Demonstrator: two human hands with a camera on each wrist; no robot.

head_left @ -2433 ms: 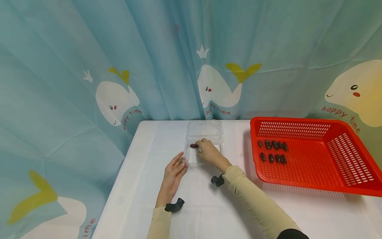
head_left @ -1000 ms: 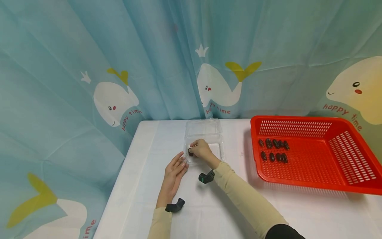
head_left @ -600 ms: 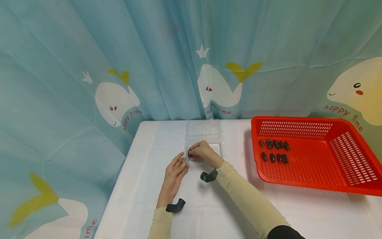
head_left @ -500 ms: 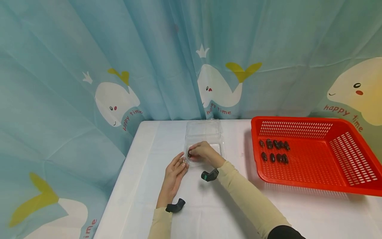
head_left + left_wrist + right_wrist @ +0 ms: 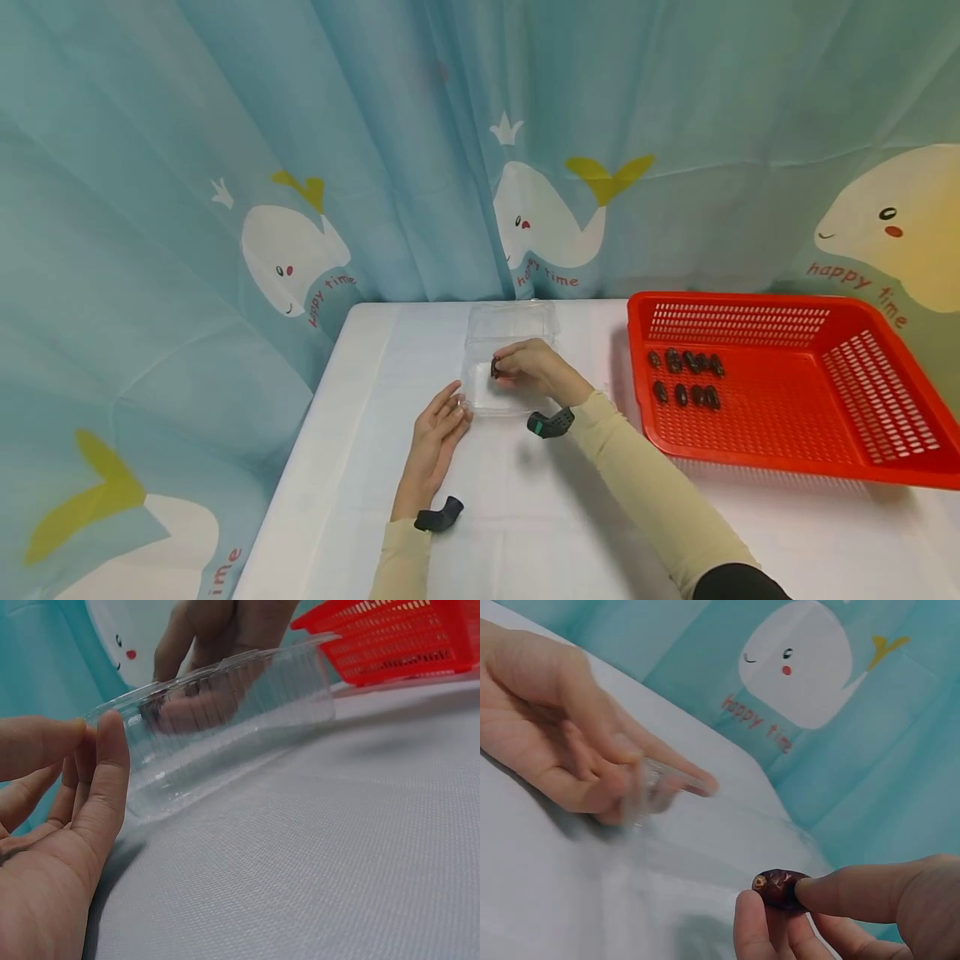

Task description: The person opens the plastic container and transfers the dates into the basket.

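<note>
My left hand point(image 5: 435, 433) pinches the near-left corner of a clear plastic clamshell box point(image 5: 487, 396) between thumb and finger. In the left wrist view the box's thin ribbed wall point(image 5: 225, 697) runs away from the left fingertips point(image 5: 112, 739). Above the box's base, my right hand point(image 5: 538, 367) holds one dark brown, wrinkled date point(image 5: 495, 368) between thumb and fingertips. The right wrist view shows the date point(image 5: 780, 889) close up, its pale stem end pointing toward the left hand point(image 5: 562, 727). The box's lid point(image 5: 512, 319) lies folded back toward the curtain.
A red plastic basket point(image 5: 780, 467) with slotted sides stands at the right, holding two rows of dates point(image 5: 681, 395) on its left side. A white cloth point(image 5: 480, 500) covers the table. Behind hangs a blue curtain point(image 5: 420, 150) with whale prints.
The right hand took up the date in the box, carried it to the left front part, then raised it back and to the right. The left hand has stayed at the box's corner.
</note>
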